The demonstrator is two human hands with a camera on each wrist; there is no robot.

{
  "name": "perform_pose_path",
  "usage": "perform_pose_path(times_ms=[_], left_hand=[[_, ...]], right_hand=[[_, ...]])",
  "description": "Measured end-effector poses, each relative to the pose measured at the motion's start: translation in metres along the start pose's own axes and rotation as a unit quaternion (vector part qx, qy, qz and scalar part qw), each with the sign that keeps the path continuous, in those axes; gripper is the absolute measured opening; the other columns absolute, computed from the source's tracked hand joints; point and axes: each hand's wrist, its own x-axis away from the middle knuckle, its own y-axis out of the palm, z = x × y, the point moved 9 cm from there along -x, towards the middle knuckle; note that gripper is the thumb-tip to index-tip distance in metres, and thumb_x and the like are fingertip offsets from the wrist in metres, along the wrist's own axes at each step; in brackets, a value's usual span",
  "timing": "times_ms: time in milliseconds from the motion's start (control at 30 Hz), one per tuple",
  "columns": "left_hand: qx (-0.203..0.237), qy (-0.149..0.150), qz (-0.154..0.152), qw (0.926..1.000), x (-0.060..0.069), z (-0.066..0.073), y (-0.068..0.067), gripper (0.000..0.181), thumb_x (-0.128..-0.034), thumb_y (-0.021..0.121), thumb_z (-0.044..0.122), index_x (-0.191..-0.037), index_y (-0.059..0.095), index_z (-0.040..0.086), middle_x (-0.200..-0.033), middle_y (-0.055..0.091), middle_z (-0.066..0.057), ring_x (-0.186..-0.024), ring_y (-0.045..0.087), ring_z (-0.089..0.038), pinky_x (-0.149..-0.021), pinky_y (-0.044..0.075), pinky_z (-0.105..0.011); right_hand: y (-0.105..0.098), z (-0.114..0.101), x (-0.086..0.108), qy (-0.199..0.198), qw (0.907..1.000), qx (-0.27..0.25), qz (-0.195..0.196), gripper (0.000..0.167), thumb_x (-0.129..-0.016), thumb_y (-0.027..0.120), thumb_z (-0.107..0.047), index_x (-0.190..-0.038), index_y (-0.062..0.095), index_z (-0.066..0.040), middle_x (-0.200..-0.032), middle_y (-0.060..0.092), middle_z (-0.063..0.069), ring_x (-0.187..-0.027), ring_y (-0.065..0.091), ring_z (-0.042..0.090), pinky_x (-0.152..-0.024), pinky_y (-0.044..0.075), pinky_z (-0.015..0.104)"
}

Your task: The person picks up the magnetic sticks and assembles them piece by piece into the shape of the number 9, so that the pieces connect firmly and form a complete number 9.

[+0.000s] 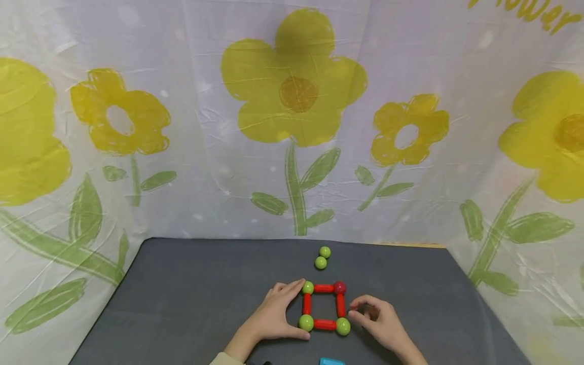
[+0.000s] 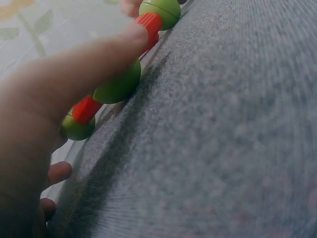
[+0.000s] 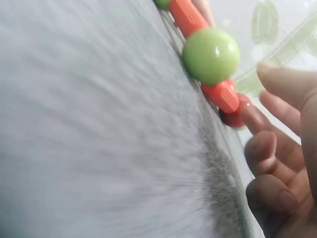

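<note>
On the grey table lies a square of magnetic rods and balls: red rods (image 1: 324,324) along its sides, three green balls (image 1: 306,323) and one red ball (image 1: 339,288) at its corners. My left hand (image 1: 276,312) holds the left side, fingertips by the far-left green ball and thumb by the near-left one. In the left wrist view the thumb overlaps a red rod (image 2: 150,24). My right hand (image 1: 380,322) is just right of the square, fingers loosely bent, holding nothing. In the right wrist view its fingertips are near the red ball (image 3: 234,113); contact is unclear.
Two loose green balls (image 1: 321,262) lie side by side behind the square. A blue object (image 1: 331,361) is cut off at the bottom edge of the head view. A flower-printed cloth (image 1: 205,152) hangs behind the table (image 1: 196,274) and at both sides.
</note>
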Motion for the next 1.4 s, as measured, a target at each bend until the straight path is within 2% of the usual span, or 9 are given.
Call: perform_pose_path(times_ms=[100, 167, 333, 433, 600, 800, 933, 1267, 1400], left_hand=[[-0.004, -0.003, 0.000, 1.0000, 0.001, -0.001, 0.000, 0.119, -0.0753, 0.084, 0.074, -0.169, 0.032, 0.022, -0.170, 0.037, 0.005, -0.132, 0.045, -0.022, -0.109, 0.039, -0.060], [-0.008, -0.005, 0.001, 1.0000, 0.001, -0.002, 0.000, 0.118, -0.0761, 0.083, 0.075, -0.169, 0.032, 0.022, -0.171, 0.036, 0.006, -0.131, 0.045, -0.020, -0.108, 0.040, -0.059], [-0.012, -0.006, 0.004, 0.9999, 0.001, -0.001, -0.001, 0.118, -0.0763, 0.083, 0.075, -0.169, 0.033, 0.023, -0.170, 0.037, 0.006, -0.128, 0.045, -0.019, -0.106, 0.041, -0.057], [-0.012, -0.003, 0.002, 0.9999, 0.001, 0.001, 0.000, 0.117, -0.0763, 0.083, 0.075, -0.169, 0.033, 0.023, -0.170, 0.037, 0.006, -0.129, 0.046, -0.019, -0.106, 0.040, -0.057], [-0.011, -0.004, 0.001, 0.9999, 0.000, 0.002, 0.002, 0.117, -0.0760, 0.083, 0.076, -0.169, 0.032, 0.026, -0.170, 0.037, 0.008, -0.130, 0.045, -0.019, -0.106, 0.040, -0.056], [-0.014, -0.007, 0.005, 0.9999, 0.000, 0.001, 0.000, 0.117, -0.0752, 0.084, 0.075, -0.169, 0.033, 0.025, -0.169, 0.038, 0.008, -0.130, 0.045, -0.018, -0.106, 0.040, -0.054], [-0.010, -0.007, 0.005, 0.9999, 0.002, -0.001, -0.001, 0.117, -0.0755, 0.084, 0.075, -0.169, 0.033, 0.026, -0.170, 0.037, 0.008, -0.129, 0.045, -0.018, -0.106, 0.040, -0.054], [-0.008, -0.010, 0.003, 0.9999, 0.001, -0.002, 0.000, 0.115, -0.0758, 0.083, 0.075, -0.169, 0.032, 0.029, -0.169, 0.038, 0.008, -0.128, 0.046, -0.018, -0.106, 0.040, -0.056], [-0.013, -0.011, 0.002, 0.9998, 0.001, -0.002, 0.001, 0.115, -0.0763, 0.082, 0.076, -0.169, 0.032, 0.029, -0.169, 0.038, 0.007, -0.127, 0.046, -0.018, -0.107, 0.040, -0.056]], right_hand=[[-0.004, 0.001, -0.016, 0.005, 0.9997, -0.001, 0.023, 0.029, -0.096, 0.081, -0.025, -0.121, 0.076, -0.010, -0.105, 0.073, 0.007, -0.049, 0.046, 0.005, -0.047, 0.041, 0.025], [-0.004, 0.003, -0.027, 0.009, 0.9996, 0.001, 0.025, 0.035, -0.096, 0.081, -0.027, -0.127, 0.075, -0.011, -0.101, 0.072, 0.008, -0.047, 0.043, 0.005, -0.045, 0.037, 0.024], [0.004, 0.006, -0.050, 0.006, 0.9998, 0.017, -0.002, 0.043, -0.098, 0.079, -0.033, -0.134, 0.073, -0.010, -0.069, 0.060, 0.002, -0.045, 0.042, 0.006, -0.045, 0.035, 0.023], [0.005, 0.010, -0.055, 0.007, 0.9995, 0.031, -0.008, 0.041, -0.098, 0.079, -0.033, -0.132, 0.074, -0.011, -0.060, 0.055, -0.003, -0.045, 0.042, 0.006, -0.045, 0.035, 0.023], [0.002, 0.013, -0.051, 0.013, 0.9987, 0.049, 0.000, 0.039, -0.096, 0.081, -0.031, -0.131, 0.076, -0.013, -0.052, 0.047, -0.004, -0.044, 0.036, 0.006, -0.046, 0.031, 0.021], [0.004, 0.012, -0.050, 0.019, 0.9983, 0.055, 0.012, 0.039, -0.096, 0.081, -0.034, -0.130, 0.077, -0.015, -0.054, 0.044, -0.005, -0.044, 0.035, 0.006, -0.047, 0.029, 0.021], [0.006, 0.013, -0.053, 0.024, 0.9981, 0.054, 0.015, 0.038, -0.097, 0.081, -0.034, -0.129, 0.077, -0.015, -0.061, 0.048, -0.004, -0.045, 0.035, 0.006, -0.047, 0.030, 0.021], [0.006, 0.011, -0.055, 0.024, 0.9986, 0.043, 0.020, 0.032, -0.097, 0.081, -0.028, -0.127, 0.078, -0.015, -0.096, 0.070, -0.001, -0.047, 0.038, 0.007, -0.048, 0.031, 0.021], [0.006, 0.012, -0.055, 0.025, 0.9987, 0.040, 0.018, 0.033, -0.098, 0.080, -0.027, -0.127, 0.078, -0.013, -0.092, 0.069, 0.001, -0.047, 0.037, 0.006, -0.048, 0.031, 0.021]])
